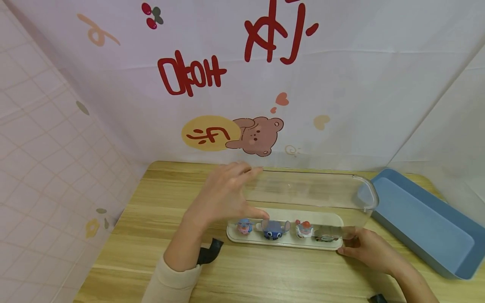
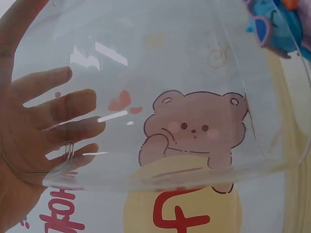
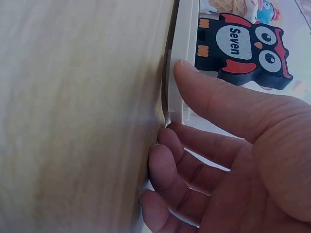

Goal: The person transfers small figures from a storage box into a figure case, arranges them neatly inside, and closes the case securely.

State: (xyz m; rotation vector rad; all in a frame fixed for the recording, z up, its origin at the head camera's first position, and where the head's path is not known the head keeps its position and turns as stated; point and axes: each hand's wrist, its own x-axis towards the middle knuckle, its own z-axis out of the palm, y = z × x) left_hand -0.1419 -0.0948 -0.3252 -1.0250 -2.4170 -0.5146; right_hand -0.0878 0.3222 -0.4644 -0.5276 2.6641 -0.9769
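Cover: clear plastic cover (image 1: pixel 310 193), tilted over white base (image 1: pixel 284 243) on desk (image 1: pixel 151 252); light, stiff, slick.
Left hand (image 1: pixel 223 198): grip wide, fingers spread on cover's end.
Right hand (image 1: pixel 365 248): grip pinching base corner.
Hold: cover ends.

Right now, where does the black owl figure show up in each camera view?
Head: the black owl figure stands at the right end of the white tray, close to the right hand.
Left wrist: not in it.
Right wrist: upper right, above the thumb.
Shared landmark: the blue figure, head centre, left wrist top right.
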